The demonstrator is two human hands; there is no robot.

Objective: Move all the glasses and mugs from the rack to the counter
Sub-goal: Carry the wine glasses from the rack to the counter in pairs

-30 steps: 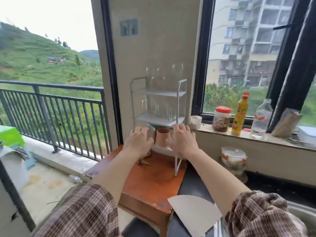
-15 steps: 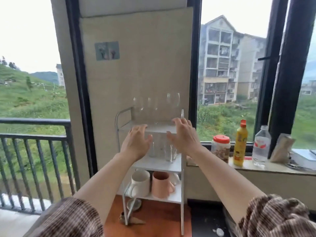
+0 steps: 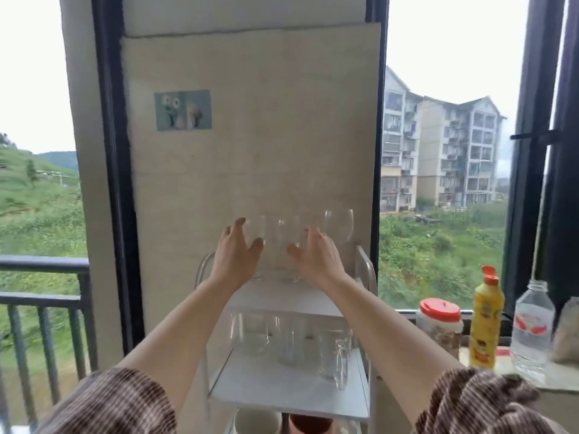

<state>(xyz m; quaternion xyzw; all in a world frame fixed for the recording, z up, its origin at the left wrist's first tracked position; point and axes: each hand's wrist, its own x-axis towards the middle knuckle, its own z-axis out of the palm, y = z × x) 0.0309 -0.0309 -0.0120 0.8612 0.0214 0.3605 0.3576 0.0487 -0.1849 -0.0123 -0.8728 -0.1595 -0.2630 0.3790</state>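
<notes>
Clear stemmed glasses (image 3: 289, 242) between open hands (image 3: 235, 258).

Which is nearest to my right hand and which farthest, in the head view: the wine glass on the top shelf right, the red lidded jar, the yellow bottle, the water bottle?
From the right hand:
1. Wine glass, top shelf of the rack, just beside the fingers.
2. Red lidded jar, on the sill, lower right.
3. Yellow bottle, right of the jar.
4. Water bottle, farthest right.

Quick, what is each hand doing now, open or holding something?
Left hand: open, around the left wine glass, not yet closed on it.
Right hand: open, beside the middle glass, holding nothing.
</notes>
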